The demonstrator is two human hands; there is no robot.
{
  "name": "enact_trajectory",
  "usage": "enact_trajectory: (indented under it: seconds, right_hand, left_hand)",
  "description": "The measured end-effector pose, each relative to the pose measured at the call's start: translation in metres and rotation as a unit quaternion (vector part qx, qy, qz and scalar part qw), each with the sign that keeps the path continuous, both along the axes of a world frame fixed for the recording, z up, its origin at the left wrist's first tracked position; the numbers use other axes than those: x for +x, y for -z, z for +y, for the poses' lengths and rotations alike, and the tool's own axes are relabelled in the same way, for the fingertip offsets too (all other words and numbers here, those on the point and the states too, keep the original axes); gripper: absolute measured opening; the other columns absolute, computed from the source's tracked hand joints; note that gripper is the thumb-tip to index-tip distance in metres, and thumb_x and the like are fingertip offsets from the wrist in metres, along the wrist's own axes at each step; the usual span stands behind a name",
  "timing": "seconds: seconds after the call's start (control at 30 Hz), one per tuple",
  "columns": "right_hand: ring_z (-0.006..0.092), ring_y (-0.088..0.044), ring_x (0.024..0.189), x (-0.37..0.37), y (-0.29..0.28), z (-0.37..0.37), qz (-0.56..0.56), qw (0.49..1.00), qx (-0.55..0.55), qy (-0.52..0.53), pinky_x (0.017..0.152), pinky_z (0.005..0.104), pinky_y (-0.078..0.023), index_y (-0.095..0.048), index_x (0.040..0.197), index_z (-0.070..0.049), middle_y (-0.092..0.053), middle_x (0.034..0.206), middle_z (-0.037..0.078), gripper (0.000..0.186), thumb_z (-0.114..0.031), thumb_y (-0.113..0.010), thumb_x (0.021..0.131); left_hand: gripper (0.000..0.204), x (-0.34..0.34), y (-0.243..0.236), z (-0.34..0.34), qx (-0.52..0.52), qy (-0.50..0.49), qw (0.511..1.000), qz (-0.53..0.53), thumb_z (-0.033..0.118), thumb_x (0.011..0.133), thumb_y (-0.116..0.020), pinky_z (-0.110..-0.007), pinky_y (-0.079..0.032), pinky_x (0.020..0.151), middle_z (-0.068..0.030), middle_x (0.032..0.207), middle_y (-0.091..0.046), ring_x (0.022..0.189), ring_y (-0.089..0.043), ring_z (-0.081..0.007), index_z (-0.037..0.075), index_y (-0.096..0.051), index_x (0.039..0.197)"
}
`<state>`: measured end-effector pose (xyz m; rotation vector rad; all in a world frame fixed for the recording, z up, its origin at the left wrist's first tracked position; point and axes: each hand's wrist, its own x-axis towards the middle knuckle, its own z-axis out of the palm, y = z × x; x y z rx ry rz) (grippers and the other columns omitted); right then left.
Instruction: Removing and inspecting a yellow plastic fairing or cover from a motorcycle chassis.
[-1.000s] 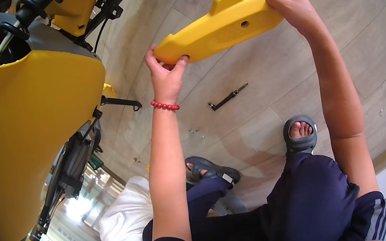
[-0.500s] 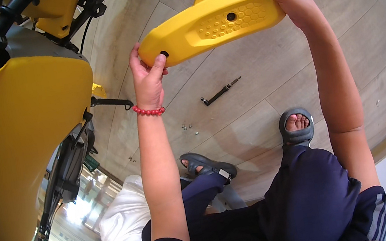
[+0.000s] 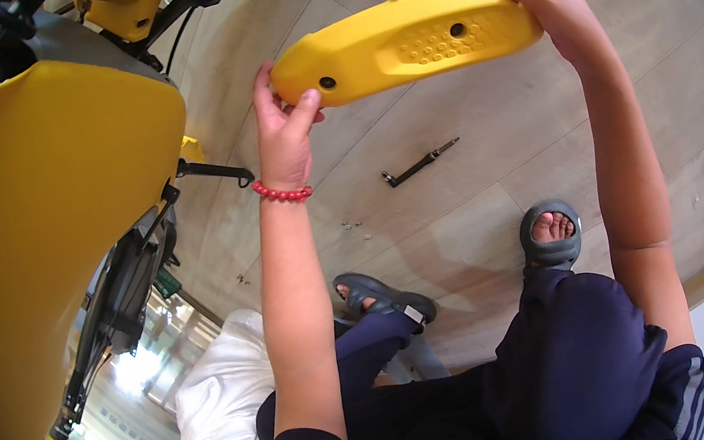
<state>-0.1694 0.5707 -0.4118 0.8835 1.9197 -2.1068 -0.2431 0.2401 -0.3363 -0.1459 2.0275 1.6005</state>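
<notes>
- My left thumb and fingers grip the left end of the yellow panel [image 3: 379,38]; that left hand [image 3: 283,135] has its thumb just beside the dark hole [image 3: 328,82].
- My right hand [image 3: 552,8] clasps the other end — thumb in front, fingers over the top edge.
- The panel hangs raised between them; I judge even, light support at both ends best, thumbs clear of holes.
- On the floor [image 3: 628,115], a black tool [image 3: 419,165] and tiny pieces [image 3: 347,223] lie apart — I'd tilt slowly, clear of the big yellow shell [image 3: 73,243] at left.
</notes>
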Motion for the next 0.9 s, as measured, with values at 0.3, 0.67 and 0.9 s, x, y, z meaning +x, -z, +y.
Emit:
enact_trajectory:
  seconds: [0.3,0.67,0.9]
  right_hand:
    - [0.0200,-0.058,0.096,-0.002,-0.029,-0.006,0.064,0.995,0.065,-0.033,0.087,0.0317,-0.045,-0.061,0.114,-0.002,-0.064,0.103,0.010,0.035,-0.009,-0.051,0.081]
    - [0.0185,-0.056,0.096,-0.055,-0.079,0.007,0.186,0.973,0.117,0.065,0.089,0.0278,-0.043,-0.060,0.111,0.003,-0.061,0.102,0.009,0.031,0.001,-0.049,0.082]
    - [0.0175,-0.056,0.096,-0.084,-0.098,0.015,0.289,0.935,0.194,0.072,0.089,0.0291,-0.044,-0.061,0.110,0.001,-0.061,0.102,0.008,0.031,0.001,-0.050,0.081]
  left_hand:
    - [0.084,-0.009,0.000,0.012,-0.051,0.000,0.989,0.137,-0.005,0.076,-0.070,-0.034,-0.049,0.091,-0.0146,0.126,-0.039,0.107,-0.053,-0.0223,0.002,-0.014,0.138]
    - [0.068,-0.060,-0.022,0.045,0.053,-0.019,0.976,0.209,-0.011,0.074,-0.068,-0.034,-0.050,0.091,-0.0161,0.123,-0.046,0.108,-0.056,-0.0252,-0.003,-0.029,0.129]
    - [0.056,-0.073,-0.032,0.057,0.045,-0.074,0.965,0.247,-0.010,0.078,-0.066,-0.032,-0.047,0.091,-0.0140,0.119,-0.050,0.106,-0.054,-0.0232,-0.002,-0.037,0.126]
